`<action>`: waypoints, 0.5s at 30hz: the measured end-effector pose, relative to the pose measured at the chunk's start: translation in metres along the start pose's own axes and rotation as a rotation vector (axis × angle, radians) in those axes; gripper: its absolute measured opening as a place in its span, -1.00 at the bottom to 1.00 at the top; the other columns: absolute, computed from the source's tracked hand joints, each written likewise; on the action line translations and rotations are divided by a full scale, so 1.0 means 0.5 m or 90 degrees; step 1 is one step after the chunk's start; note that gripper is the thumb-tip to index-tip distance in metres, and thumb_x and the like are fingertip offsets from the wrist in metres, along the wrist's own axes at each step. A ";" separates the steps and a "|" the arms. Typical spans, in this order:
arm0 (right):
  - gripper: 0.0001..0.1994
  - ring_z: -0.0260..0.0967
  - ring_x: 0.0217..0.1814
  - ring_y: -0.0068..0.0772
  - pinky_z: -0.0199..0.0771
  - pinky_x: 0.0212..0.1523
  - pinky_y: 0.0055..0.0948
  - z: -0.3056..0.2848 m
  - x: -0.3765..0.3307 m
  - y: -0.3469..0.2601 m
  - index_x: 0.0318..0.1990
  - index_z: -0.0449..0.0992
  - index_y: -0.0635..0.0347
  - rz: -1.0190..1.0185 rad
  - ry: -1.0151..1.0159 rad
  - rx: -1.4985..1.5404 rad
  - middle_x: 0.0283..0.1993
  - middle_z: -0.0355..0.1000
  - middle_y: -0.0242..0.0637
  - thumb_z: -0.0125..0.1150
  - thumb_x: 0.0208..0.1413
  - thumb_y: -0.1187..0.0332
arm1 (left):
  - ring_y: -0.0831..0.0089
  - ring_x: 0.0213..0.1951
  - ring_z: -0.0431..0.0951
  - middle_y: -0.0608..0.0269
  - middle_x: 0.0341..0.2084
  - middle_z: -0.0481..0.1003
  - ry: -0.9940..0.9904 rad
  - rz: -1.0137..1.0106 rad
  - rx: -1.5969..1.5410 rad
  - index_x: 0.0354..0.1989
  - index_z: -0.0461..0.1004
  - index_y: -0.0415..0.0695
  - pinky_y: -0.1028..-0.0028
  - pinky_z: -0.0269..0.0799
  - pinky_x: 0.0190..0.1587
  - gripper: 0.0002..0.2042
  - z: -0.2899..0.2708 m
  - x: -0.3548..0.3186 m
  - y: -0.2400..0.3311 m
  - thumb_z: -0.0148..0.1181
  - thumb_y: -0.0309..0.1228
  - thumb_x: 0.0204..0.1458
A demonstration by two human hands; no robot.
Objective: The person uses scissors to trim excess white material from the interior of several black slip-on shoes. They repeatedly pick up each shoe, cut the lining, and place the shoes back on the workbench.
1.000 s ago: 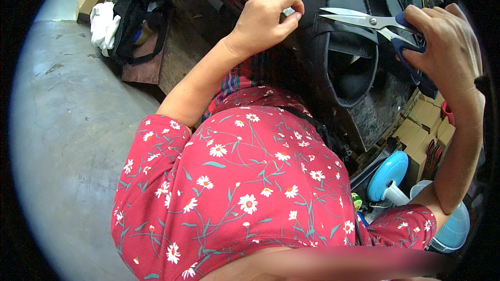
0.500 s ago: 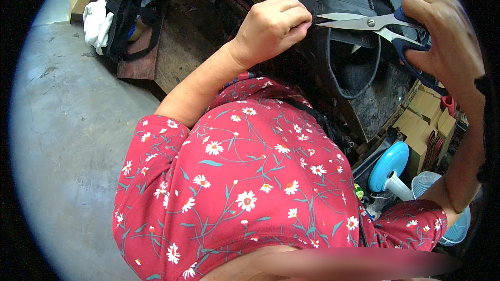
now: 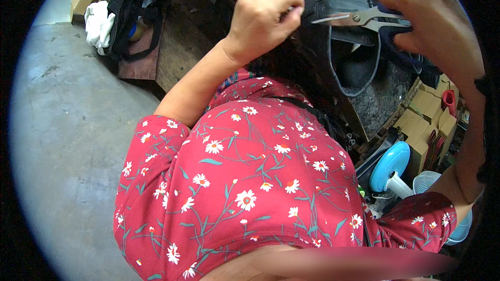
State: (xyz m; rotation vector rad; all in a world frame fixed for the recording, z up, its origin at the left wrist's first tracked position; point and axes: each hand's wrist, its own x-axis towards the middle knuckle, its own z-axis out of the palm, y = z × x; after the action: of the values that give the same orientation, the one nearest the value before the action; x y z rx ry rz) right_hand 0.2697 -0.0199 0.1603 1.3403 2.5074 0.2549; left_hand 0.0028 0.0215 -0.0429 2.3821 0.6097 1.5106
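Our left hand (image 3: 263,23) with fingers pinched on the black shoe upper's (image 3: 341,31) edge, our right hand (image 3: 429,21) clamped round scissors (image 3: 359,18), blades slightly parted just beside those fingertips

A person seen from above wears a red short-sleeved top (image 3: 250,177) printed all over with small white daisies with yellow and red centres, thin grey-green stems and teal leaves. The left sleeve (image 3: 151,140) ends above the elbow, leaving the forearm bare down to the left hand (image 3: 263,18). The right sleeve (image 3: 416,218), in the same floral print, also stops above the elbow. A dark band (image 3: 482,86) circles the wrist below the right hand (image 3: 427,18). At the neckline of the top, a strip of red-and-blue plaid cloth (image 3: 237,77) shows.
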 end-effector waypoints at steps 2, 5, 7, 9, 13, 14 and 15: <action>-0.54 0.39 -0.05 -0.10 0.36 0.02 -0.17 0.007 -0.001 0.024 -0.19 0.46 0.17 0.004 0.036 0.027 -0.18 0.42 -0.18 0.51 -0.33 0.55 | 0.18 -0.34 0.57 0.18 -0.45 0.54 0.013 -0.039 -0.018 -0.46 0.51 -0.15 0.31 0.50 -0.23 -0.91 -0.015 -0.004 -0.010 0.30 -0.46 -0.02; -0.54 0.38 -0.05 -0.10 0.37 0.01 -0.17 0.013 -0.010 0.053 -0.18 0.46 0.17 0.003 0.089 0.061 -0.18 0.42 -0.18 0.51 -0.33 0.55 | 0.21 -0.41 0.52 0.18 -0.47 0.50 -0.025 -0.016 0.027 -0.44 0.49 -0.16 0.33 0.47 -0.29 -0.89 -0.036 -0.021 -0.019 0.32 -0.45 0.00; -0.54 0.38 -0.05 -0.10 0.37 0.01 -0.17 0.018 -0.021 0.058 -0.18 0.46 0.17 0.006 0.110 0.076 -0.18 0.42 -0.19 0.51 -0.34 0.55 | 0.23 -0.44 0.49 0.19 -0.46 0.48 -0.023 -0.050 0.011 -0.39 0.48 -0.15 0.34 0.46 -0.32 -0.88 -0.036 -0.038 -0.013 0.33 -0.47 0.00; -0.54 0.38 -0.05 -0.11 0.38 0.01 -0.18 0.023 -0.038 0.051 -0.17 0.47 0.17 0.010 0.115 0.072 -0.17 0.42 -0.19 0.51 -0.33 0.54 | 0.26 -0.47 0.46 0.19 -0.44 0.46 0.017 -0.135 -0.052 -0.33 0.47 -0.15 0.35 0.44 -0.35 -0.85 -0.028 -0.058 0.006 0.35 -0.50 -0.01; -0.54 0.40 -0.05 -0.14 0.40 0.01 -0.20 0.036 -0.060 0.021 -0.14 0.47 0.17 0.041 0.083 0.049 -0.15 0.43 -0.19 0.50 -0.28 0.52 | 0.20 -0.32 0.55 0.16 -0.33 0.52 -0.016 -0.158 -0.048 -0.24 0.52 -0.13 0.31 0.50 -0.25 -0.81 -0.013 -0.076 0.036 0.36 -0.50 -0.04; -0.55 0.41 -0.04 -0.14 0.40 0.01 -0.20 0.038 -0.062 0.016 -0.13 0.47 0.17 0.045 0.081 0.044 -0.15 0.44 -0.19 0.49 -0.27 0.52 | 0.17 -0.25 0.56 0.16 -0.31 0.54 -0.032 -0.146 -0.018 -0.24 0.55 -0.11 0.29 0.52 -0.20 -0.81 -0.005 -0.073 0.039 0.36 -0.45 -0.04; -0.55 0.41 -0.04 -0.15 0.41 0.01 -0.21 0.041 -0.063 0.011 -0.12 0.47 0.17 0.050 0.080 0.042 -0.14 0.44 -0.19 0.49 -0.26 0.51 | 0.18 -0.25 0.56 0.18 -0.32 0.54 -0.024 -0.101 0.011 -0.23 0.56 -0.10 0.30 0.52 -0.20 -0.81 0.003 -0.067 0.038 0.37 -0.42 -0.04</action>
State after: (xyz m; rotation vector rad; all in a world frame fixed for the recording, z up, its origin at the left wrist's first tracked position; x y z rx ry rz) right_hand 0.2975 -0.0428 0.1481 1.4942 2.5898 0.2829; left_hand -0.0042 -0.0109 -0.0621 2.3083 0.7847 1.3969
